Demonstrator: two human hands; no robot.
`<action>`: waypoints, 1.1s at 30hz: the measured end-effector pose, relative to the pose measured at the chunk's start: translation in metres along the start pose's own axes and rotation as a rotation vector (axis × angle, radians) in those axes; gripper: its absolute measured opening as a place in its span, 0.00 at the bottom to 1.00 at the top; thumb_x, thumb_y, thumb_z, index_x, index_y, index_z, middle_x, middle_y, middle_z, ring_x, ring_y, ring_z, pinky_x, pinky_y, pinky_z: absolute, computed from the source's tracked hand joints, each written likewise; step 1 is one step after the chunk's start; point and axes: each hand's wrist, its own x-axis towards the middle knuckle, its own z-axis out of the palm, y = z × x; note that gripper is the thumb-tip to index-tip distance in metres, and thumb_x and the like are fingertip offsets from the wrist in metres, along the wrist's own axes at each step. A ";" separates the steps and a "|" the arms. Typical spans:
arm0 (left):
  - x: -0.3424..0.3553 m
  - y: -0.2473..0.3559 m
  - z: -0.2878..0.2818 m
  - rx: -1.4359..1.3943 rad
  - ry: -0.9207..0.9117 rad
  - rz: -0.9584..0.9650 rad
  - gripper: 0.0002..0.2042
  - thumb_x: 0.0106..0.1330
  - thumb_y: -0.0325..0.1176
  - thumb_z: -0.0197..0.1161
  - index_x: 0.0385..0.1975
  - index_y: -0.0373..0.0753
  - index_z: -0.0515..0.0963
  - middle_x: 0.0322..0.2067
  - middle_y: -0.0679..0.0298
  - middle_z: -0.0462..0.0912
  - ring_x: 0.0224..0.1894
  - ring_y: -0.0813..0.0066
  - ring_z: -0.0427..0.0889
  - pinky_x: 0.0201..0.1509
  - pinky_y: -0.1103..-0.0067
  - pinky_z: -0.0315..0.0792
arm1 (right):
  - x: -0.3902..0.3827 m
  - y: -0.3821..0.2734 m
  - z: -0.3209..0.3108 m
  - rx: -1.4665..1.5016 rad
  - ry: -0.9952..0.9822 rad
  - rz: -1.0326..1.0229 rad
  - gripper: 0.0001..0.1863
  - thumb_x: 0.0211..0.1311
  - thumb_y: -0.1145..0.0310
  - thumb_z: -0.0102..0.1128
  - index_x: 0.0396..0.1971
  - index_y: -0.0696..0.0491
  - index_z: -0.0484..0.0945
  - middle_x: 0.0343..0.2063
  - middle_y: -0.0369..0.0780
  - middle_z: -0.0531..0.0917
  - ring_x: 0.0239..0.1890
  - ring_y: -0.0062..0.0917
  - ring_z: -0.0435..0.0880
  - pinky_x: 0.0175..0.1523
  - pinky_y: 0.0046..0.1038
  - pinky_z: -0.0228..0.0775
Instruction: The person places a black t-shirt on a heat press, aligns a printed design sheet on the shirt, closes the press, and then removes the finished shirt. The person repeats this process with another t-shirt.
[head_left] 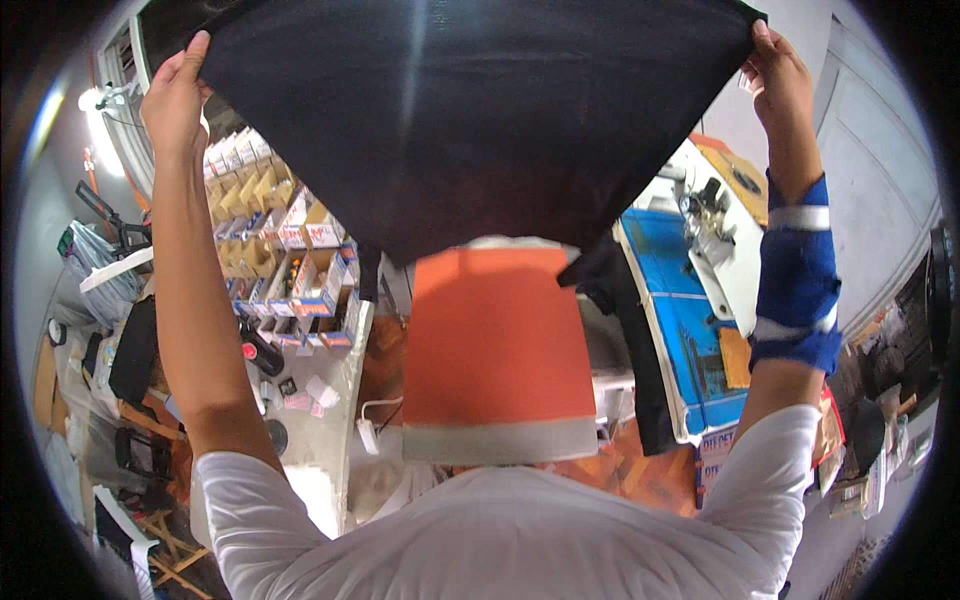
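Note:
I hold a large black cloth garment [480,110] raised and spread wide at the top of the view. My left hand [182,95] pinches its upper left edge between thumb and fingers. My right hand [775,75] grips the upper right corner in the same way, with a blue and white band [798,270] round that forearm. Parts of the garment hang down, including a long dark piece on the right. Below it is a flat orange pad [496,350] with a grey front edge, its back part partly hidden by the cloth.
A worktable [320,420] at left carries several cardboard bins [305,280] and small items. At right stand a white sewing machine [720,260] and a blue table surface [665,330]. A white door [870,170] is at far right, with bags [95,265] and clutter at far left.

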 end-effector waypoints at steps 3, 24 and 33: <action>0.013 0.013 -0.003 -0.133 -0.052 0.090 0.12 0.62 0.37 0.76 0.35 0.39 0.81 0.28 0.72 0.83 0.24 0.88 0.74 0.29 0.89 0.65 | -0.004 -0.022 0.015 -0.008 -0.048 -0.057 0.17 0.72 0.60 0.62 0.51 0.56 0.80 0.44 0.37 0.85 0.49 0.21 0.81 0.60 0.27 0.68; -0.025 0.048 -0.131 0.192 0.036 0.188 0.22 0.68 0.45 0.66 0.53 0.35 0.80 0.51 0.58 0.82 0.56 0.66 0.78 0.65 0.72 0.67 | -0.046 -0.059 -0.068 -0.795 -0.235 0.061 0.12 0.71 0.66 0.59 0.49 0.53 0.82 0.38 0.37 0.84 0.41 0.23 0.81 0.52 0.23 0.69; -0.042 0.012 -0.093 0.374 -0.364 0.205 0.16 0.68 0.41 0.66 0.48 0.36 0.83 0.44 0.61 0.85 0.50 0.71 0.80 0.59 0.75 0.69 | -0.049 0.079 0.026 -0.875 -0.726 0.638 0.10 0.70 0.68 0.59 0.47 0.53 0.81 0.32 0.36 0.83 0.33 0.20 0.80 0.38 0.23 0.72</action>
